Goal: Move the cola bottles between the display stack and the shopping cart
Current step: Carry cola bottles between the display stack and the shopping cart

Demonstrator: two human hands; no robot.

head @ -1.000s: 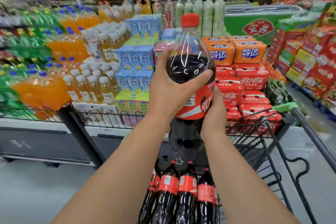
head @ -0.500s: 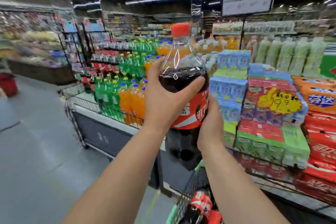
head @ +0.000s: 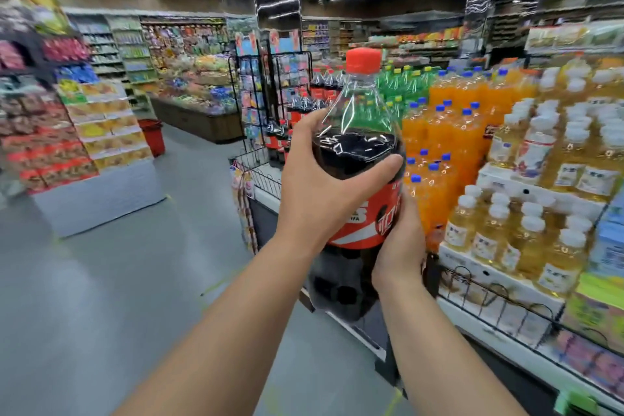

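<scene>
One cola bottle [head: 358, 158] is in transit, held upright in mid-air in front of the person. The left hand [head: 324, 189] wraps the shoulder; the right hand [head: 401, 246] supports the side at the label; each grip is clenched on it. The display stack [head: 300, 118] of cola stands further ahead beside the green and orange soda bottles [head: 449, 118]. The shopping cart is not clearly in view. Placement remains outstanding. The red label [head: 368, 219] shows white script, only partly legible ("FA").

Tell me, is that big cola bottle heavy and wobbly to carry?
Probably heavy: the cola bottle is large, nearly full, and both hands hold it, left hand, right hand. The smooth plastic may be slippery. The liquid likely sloshes when tilted.
</scene>
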